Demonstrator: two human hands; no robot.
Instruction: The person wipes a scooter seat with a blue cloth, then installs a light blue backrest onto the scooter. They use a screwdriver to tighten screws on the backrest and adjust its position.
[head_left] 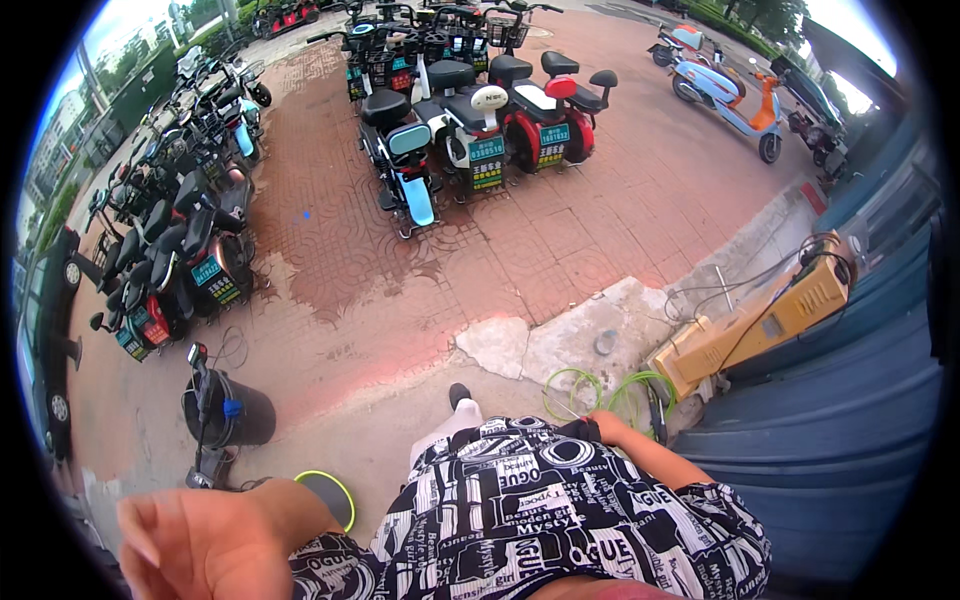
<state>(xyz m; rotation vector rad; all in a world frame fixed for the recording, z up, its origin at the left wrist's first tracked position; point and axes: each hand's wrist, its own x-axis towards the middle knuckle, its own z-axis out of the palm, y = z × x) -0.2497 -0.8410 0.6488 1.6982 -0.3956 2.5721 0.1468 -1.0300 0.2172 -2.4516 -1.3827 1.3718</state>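
Note:
My left hand is raised at the lower left, palm showing, fingers loosely bent and apart, holding nothing I can see. My right hand is at my hip by dark material; its fingers are hidden behind my patterned top. Beyond it, coils of green hose lie on concrete beside a tall beige metal box with cables, lying slanted along the wall. A black bucket with a long black tool stands left of my legs. A dark round object with a green rim is beside me.
Rows of parked scooters stand ahead and on the left. An orange and blue scooter is at the back right. Blue metal siding runs along my right. A dark car is at the far left. Broken concrete edges the red paving.

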